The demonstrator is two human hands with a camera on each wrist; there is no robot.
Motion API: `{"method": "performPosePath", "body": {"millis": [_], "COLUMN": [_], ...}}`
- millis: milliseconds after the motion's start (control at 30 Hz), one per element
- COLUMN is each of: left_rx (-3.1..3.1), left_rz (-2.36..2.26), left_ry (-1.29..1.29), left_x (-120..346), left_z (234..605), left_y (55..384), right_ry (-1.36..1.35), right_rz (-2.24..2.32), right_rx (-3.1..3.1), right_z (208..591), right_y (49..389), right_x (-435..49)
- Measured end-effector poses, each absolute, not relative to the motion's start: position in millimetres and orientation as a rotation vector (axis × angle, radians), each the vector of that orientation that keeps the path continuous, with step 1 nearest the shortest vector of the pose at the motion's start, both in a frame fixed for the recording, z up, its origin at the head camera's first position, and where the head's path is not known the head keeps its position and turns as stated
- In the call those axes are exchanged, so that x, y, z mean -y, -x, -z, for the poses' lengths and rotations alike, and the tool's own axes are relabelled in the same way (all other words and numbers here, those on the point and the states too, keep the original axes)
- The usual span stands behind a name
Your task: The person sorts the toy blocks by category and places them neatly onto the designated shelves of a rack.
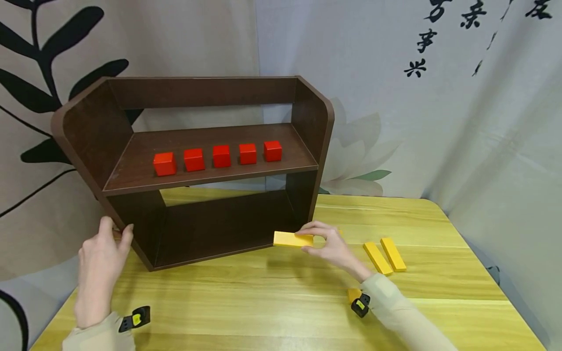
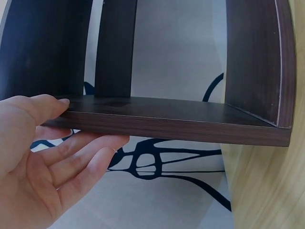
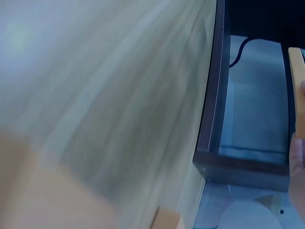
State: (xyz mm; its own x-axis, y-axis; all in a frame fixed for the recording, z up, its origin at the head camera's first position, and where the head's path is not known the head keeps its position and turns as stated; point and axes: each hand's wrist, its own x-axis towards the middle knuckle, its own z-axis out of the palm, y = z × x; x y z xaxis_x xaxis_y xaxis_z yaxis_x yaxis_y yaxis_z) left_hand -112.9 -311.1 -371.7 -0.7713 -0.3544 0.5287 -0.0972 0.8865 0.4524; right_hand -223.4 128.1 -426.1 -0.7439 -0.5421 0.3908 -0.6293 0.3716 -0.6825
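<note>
A dark brown two-tier wooden shelf stands on the table. At its left side, my left hand grips the lower side panel; the thumb lies on the inner face and the fingers on the outer one. My right hand pinches a long yellow block between thumb and fingers, held level before the shelf's lower right front corner. The same block shows at the right edge of the right wrist view. Several red cubes sit in a row on the upper tier.
Two yellow blocks lie side by side on the wooden table, right of the shelf. Another yellow block is partly hidden by the right wrist. Behind the table hangs a printed pale curtain.
</note>
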Motion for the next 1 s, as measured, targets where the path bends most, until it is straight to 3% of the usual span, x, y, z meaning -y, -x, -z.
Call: {"method": "performPosePath", "body": {"millis": [1000], "left_rx": [2.429], "left_rz": [0.546], "left_ry": [-0.339], "left_x": [311], "left_z": [370], "left_y": [113], "right_ry": [-0.919], "right_rz": [-1.413], "right_rx": [2.496], "right_z": [447], "right_y": [215], "right_x": [-24]}}
